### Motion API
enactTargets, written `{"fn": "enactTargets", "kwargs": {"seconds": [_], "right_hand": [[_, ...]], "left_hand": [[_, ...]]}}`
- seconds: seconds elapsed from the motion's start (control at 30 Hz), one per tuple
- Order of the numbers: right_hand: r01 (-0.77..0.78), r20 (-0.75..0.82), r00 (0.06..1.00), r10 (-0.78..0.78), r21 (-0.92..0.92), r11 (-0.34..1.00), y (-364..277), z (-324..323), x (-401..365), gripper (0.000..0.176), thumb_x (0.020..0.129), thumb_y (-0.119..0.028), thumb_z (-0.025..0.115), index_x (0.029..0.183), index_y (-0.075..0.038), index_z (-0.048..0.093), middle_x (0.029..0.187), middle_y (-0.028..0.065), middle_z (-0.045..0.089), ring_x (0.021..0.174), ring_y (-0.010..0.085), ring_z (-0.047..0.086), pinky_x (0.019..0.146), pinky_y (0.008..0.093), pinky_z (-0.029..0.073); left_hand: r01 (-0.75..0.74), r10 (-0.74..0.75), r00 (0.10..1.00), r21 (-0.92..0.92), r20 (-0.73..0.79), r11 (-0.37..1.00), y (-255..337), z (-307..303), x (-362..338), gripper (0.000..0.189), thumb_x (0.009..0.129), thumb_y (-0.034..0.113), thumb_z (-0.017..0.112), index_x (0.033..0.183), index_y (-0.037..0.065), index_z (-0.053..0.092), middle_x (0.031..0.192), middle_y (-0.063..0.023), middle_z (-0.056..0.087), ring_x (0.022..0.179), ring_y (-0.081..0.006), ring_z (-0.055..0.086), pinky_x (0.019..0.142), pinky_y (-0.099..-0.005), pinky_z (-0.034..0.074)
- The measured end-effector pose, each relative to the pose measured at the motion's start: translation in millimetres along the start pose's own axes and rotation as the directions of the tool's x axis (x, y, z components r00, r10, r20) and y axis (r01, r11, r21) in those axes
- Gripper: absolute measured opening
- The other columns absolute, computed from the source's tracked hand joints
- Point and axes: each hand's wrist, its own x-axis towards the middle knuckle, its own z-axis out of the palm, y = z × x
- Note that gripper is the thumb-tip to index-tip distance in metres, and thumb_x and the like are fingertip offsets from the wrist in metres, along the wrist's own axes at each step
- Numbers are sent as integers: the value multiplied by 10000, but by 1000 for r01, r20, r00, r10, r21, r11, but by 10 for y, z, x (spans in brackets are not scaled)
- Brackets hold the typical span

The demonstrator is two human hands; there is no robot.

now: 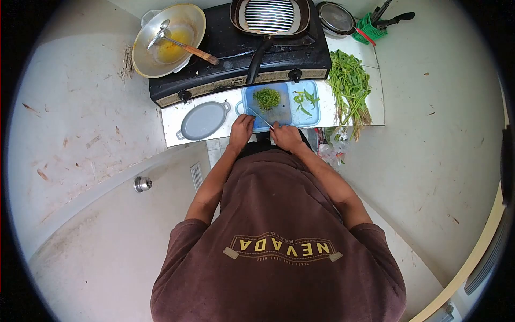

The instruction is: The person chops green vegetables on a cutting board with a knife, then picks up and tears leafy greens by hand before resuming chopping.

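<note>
A blue cutting board [279, 115] lies on the white counter in front of me. My right hand [287, 138] is closed around the handle of a knife [260, 117], whose blade points up and left over the board. At the board's lower left edge, the fingers of my left hand [242, 130] are bent and drawn together close to the blade; what they pinch is too small to make out. Finely chopped greens [266, 99] form a heap on the darker part of the board. Larger green pieces [306, 100] lie on its lighter right side.
Behind the board stands a black stove [225, 67] with a grill pan [270, 19] and a large bowl-shaped pan [140, 51] holding a ladle. A grey oval plate [203, 121] sits left. Leafy greens [350, 80], a strainer [336, 19] and a green basket [371, 28] are right.
</note>
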Motion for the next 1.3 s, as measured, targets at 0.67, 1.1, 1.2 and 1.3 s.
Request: {"fn": "enactTargets", "kwargs": {"seconds": [0.67, 1.1, 1.2, 1.3], "right_hand": [[-64, 50, 997, 65, -17, 998, -35, -80, -27, 365, 1021, -327, 489, 1042, 23, 590, 755, 213, 722, 728, 392, 730, 670, 498, 577], [-13, 73, 997, 11, 21, 1000, -127, -55, 67, 366, 1013, -313, 506, 1054, 40, 594, 771, 241, 716, 731, 412, 721, 677, 518, 570], [-7, 92, 996, 7, 6, 1000, -164, -106, 90, 357, 1015, -310, 504, 1057, 34, 590, 771, 238, 715, 732, 413, 720, 671, 523, 567], [-24, 79, 997, 23, 12, 1000, -100, -71, 18, 349, 1017, -312, 503, 1053, 24, 587, 776, 234, 717, 734, 415, 720, 673, 525, 567]], "left_hand": [[29, -29, 1000, -9, -11, 1000, -7, 23, 7, 123, 901, 5, 660, 1011, 4, 715, 890, -175, 624, 826, -389, 644, 742, -458, 526], [-41, 41, 999, 16, -9, 999, -32, 6, -18, 144, 877, -19, 676, 1011, -8, 728, 917, -177, 640, 857, -371, 653, 763, -439, 536], [-44, 44, 999, 26, -5, 999, -20, -14, -47, 139, 878, -18, 673, 1006, -12, 727, 939, -175, 654, 877, -369, 658, 775, -438, 543], [-24, 24, 1000, 43, 0, 999, -38, -12, -49, 134, 891, 4, 667, 1012, -4, 724, 955, -172, 664, 890, -369, 657, 792, -445, 539]]}}
